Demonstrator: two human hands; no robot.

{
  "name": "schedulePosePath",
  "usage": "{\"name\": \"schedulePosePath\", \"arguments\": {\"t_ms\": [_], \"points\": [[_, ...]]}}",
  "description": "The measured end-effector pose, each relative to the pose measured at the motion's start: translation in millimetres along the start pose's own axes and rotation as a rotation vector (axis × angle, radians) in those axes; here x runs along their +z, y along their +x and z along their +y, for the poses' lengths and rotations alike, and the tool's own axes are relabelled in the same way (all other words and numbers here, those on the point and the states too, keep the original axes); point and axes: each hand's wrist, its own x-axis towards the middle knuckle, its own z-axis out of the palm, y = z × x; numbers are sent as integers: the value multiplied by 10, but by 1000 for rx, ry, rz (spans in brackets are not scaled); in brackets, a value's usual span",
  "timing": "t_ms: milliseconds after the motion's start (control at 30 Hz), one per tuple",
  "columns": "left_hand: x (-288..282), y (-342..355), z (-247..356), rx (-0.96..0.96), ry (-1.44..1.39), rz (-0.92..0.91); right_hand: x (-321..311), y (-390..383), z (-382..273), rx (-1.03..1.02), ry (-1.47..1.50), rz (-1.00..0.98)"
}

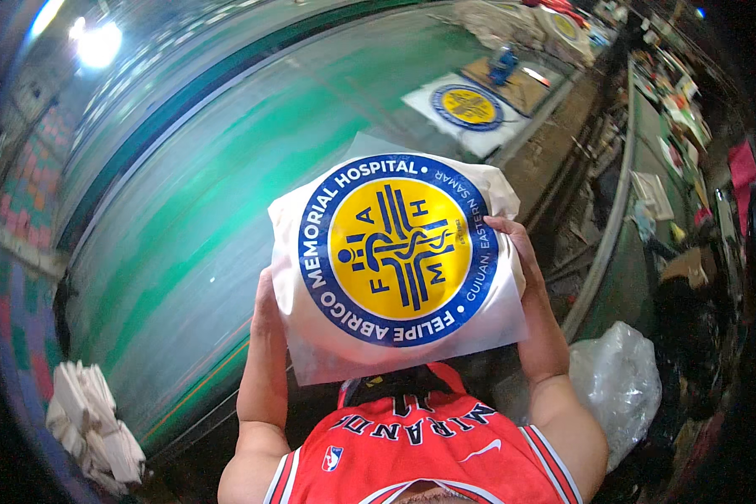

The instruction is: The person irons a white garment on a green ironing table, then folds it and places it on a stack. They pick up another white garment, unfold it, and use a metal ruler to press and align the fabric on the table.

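A round blue-and-yellow emblem print (399, 248) sits on a translucent film sheet (336, 363) with white, cloth-like material (287, 265) around and behind it. I hold this bundle up in front of my chest with both hands. On its right edge my right hand (514, 239) is closed, thumb on top and the other fingers hidden beneath. At the left edge my left hand (265, 290) grips from the side and below, its fingers mostly covered by the material.
A long green-and-grey table (193, 252) stretches along the left and far side. At its far right lie another round emblem print (468, 107), a brown board (512, 88) and a blue object (503, 63). Stacked white cloth (92, 420) is lower left; clear plastic (617, 382) is lower right.
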Motion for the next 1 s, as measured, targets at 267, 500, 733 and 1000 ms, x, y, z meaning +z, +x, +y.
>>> {"name": "schedulePosePath", "arguments": {"t_ms": [267,500,733,1000], "points": [[1261,-1803,-655,48,448,57,-516,-1940,-167,-185,-206,-51],[3339,-1764,-2228,-9,318,-124,-1989,-2623,-1824,-339,-243,-47],[4101,-914,-2658,-60,467,-82,-2416,-2305,-2574,-475,-285,52],[4978,316,-3486,131,806,8,-2856,-1601,-3395,-564,-779,329]]}}
